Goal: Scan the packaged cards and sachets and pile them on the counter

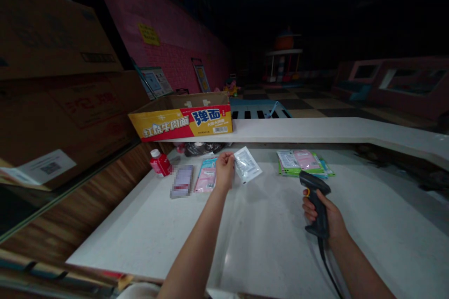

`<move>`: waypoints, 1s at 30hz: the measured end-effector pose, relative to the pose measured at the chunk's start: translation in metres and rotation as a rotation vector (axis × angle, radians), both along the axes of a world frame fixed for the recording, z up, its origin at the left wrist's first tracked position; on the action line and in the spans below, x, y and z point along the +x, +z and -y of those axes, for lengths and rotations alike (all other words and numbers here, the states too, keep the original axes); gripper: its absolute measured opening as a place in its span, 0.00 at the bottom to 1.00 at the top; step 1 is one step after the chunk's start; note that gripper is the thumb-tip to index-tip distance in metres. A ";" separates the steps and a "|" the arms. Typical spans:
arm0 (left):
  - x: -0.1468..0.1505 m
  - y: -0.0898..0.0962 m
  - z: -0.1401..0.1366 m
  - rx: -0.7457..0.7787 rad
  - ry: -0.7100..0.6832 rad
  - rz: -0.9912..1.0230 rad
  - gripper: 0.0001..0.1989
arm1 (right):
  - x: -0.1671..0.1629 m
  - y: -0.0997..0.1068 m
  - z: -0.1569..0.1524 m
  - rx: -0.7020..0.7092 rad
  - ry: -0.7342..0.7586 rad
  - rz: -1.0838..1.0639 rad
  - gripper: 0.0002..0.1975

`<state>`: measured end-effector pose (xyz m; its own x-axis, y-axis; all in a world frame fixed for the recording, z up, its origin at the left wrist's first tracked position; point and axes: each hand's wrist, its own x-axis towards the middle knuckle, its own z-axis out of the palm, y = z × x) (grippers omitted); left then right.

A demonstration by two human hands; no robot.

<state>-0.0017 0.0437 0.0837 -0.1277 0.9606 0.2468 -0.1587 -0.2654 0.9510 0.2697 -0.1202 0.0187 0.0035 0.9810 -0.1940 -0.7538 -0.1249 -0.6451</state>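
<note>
Pinched by its left edge, a white printed sachet [247, 165] hangs over the white counter [266, 238] from my left hand [225, 168]. My right hand [324, 215] is wrapped round the grip of a black barcode scanner [317, 201], whose head points up and to the left. Its cable runs down to the bottom of the view. Beyond the scanner lies a pile of flat packets [301, 161] in white, pink and green. Partly behind my left hand are more pink and blue packets [206, 177].
On the left stand a red bottle with a white cap [160, 163] and a blurred stack [182, 181]. An open yellow-and-red noodle carton [185, 121] sits on the raised ledge [298, 130]. Large cardboard boxes [63, 103] rise at far left.
</note>
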 end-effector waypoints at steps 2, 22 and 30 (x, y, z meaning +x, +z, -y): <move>-0.027 0.010 -0.015 -0.016 0.021 -0.120 0.08 | -0.001 0.002 0.000 -0.008 0.000 0.004 0.17; -0.075 0.013 -0.015 -0.087 0.342 -1.447 0.13 | 0.001 -0.003 -0.003 0.014 0.035 -0.050 0.18; -0.003 0.021 -0.008 0.231 0.290 -1.302 0.11 | -0.002 0.004 -0.004 0.009 -0.014 -0.012 0.19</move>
